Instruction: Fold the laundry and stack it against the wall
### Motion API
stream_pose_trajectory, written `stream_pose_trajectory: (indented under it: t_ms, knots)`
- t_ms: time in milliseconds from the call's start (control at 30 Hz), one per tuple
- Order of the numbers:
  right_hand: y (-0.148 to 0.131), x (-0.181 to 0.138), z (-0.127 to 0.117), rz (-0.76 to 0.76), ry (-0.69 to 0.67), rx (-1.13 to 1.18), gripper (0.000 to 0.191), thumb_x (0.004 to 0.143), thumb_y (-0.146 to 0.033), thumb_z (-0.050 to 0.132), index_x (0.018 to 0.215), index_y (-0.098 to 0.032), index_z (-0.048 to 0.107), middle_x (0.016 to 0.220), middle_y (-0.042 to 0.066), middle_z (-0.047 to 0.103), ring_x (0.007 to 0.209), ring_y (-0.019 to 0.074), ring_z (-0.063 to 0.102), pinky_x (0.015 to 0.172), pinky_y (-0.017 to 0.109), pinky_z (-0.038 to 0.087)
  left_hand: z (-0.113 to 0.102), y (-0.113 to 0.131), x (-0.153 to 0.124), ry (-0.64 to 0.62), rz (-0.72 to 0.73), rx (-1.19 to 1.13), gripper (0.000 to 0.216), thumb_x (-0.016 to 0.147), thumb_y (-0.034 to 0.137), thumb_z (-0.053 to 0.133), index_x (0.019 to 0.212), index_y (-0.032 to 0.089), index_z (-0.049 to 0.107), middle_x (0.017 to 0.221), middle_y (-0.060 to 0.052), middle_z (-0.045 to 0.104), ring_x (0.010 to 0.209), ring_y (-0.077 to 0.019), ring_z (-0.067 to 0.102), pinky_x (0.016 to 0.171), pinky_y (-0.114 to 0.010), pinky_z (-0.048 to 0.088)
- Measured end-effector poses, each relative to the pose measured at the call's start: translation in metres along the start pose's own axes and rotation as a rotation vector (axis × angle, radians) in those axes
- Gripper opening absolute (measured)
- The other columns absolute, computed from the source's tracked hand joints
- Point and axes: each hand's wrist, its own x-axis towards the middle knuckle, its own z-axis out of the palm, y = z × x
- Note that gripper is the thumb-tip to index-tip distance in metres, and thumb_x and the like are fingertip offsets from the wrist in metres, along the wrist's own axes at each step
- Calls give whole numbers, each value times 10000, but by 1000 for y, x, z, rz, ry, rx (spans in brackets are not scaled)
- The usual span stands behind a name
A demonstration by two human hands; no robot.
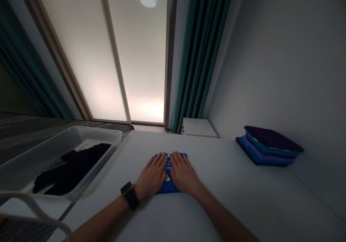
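Note:
A folded blue T-shirt or similar garment [169,188] with white printed lettering lies on the white table [129,220], straight ahead of me. My left hand [153,173] rests flat on its left half, fingers stretched forward. On the right half lies my right hand [183,173], likewise flat with fingers extended. The two hands nearly meet at the middle of the cloth and cover much of the print. A dark watch [130,195] is on my left wrist.
At the table's right, by the wall, sits a stack of folded clothes [270,148] in blue and purple. A translucent plastic bin [75,130] with dark clothes [72,170] stands left of the table. Behind the far edge is a white cabinet [198,126], near a teal curtain [202,54].

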Motion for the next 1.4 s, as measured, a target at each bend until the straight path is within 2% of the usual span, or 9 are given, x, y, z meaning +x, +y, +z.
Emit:
stream_pose_trajectory:
  t_ms: [200, 367, 500, 667, 733, 833, 1000, 1133, 1400]
  knots:
    - [7, -2, 3, 130, 16, 56, 613, 930, -378, 351, 1454, -60, 355, 1557, 130, 226, 1449, 246, 160, 1185, 416, 102, -6, 1, -5, -8, -21, -38, 578, 979, 454, 293, 1465, 147, 356, 1522, -120, 346, 1415, -255, 293, 1159, -460, 235]
    - [13, -3, 6, 119, 2, 132, 619, 935, -379, 331, 1456, -45, 343, 1559, 139, 212, 1453, 230, 139, 1189, 411, 63, -4, 1, -7, -18, -40, -37, 660, 964, 554, 291, 1474, 137, 335, 1532, -149, 312, 1421, -283, 271, 1151, -481, 238]
    - [32, -1, 6, 199, 7, 455, 663, 963, -473, 219, 1473, -59, 306, 1572, 110, 180, 1458, 191, 105, 1191, 391, 76, -6, -2, -7, -44, -29, -43, 684, 960, 575, 283, 1479, 132, 321, 1536, -154, 299, 1425, -288, 260, 1158, -491, 214]
    - [59, 3, 2, 437, 210, 893, 740, 929, -646, 159, 1500, -188, 273, 1561, 58, 246, 1436, 187, 213, 1166, 415, 207, -22, 4, 7, -52, 30, -104, 651, 971, 562, 263, 1485, 165, 310, 1536, -130, 308, 1429, -268, 252, 1165, -487, 197]
    - [63, 5, 4, 442, 286, 991, 746, 927, -653, 120, 1503, -201, 260, 1557, 52, 260, 1431, 181, 229, 1154, 414, 238, -29, 13, 18, -52, 104, -139, 647, 974, 555, 263, 1498, 177, 272, 1557, -114, 261, 1440, -244, 225, 1172, -457, 189]
    - [61, 10, 12, 414, 322, 1088, 764, 920, -661, 59, 1505, -209, 250, 1556, 41, 261, 1429, 166, 226, 1150, 404, 249, -30, 31, 35, -39, 212, -167, 660, 961, 576, 285, 1496, 191, 274, 1563, -99, 251, 1446, -238, 204, 1183, -448, 146]
    - [55, 17, 23, 391, 260, 1085, 830, 889, -692, -31, 1514, -201, 206, 1571, 30, 208, 1436, 145, 195, 1153, 375, 232, -15, 44, 44, -81, 254, -164, 740, 922, 648, 307, 1497, 184, 264, 1549, -113, 289, 1444, -268, 205, 1174, -473, 138]
    - [51, 19, 24, 380, 272, 1097, 790, 912, -673, 22, 1508, -197, 229, 1577, 30, 194, 1443, 142, 169, 1166, 379, 179, -6, 41, 42, -120, 235, -173, 829, 890, 706, 302, 1506, 156, 233, 1551, -144, 265, 1441, -287, 210, 1162, -482, 165]
    - [40, 23, 24, 363, 296, 1085, 753, 913, -666, 43, 1493, -252, 285, 1561, -20, 248, 1442, 137, 176, 1179, 384, 148, 1, 39, 41, -69, 252, -188, 889, 856, 738, 345, 1519, 168, 185, 1554, -148, 256, 1436, -298, 223, 1160, -475, 158]
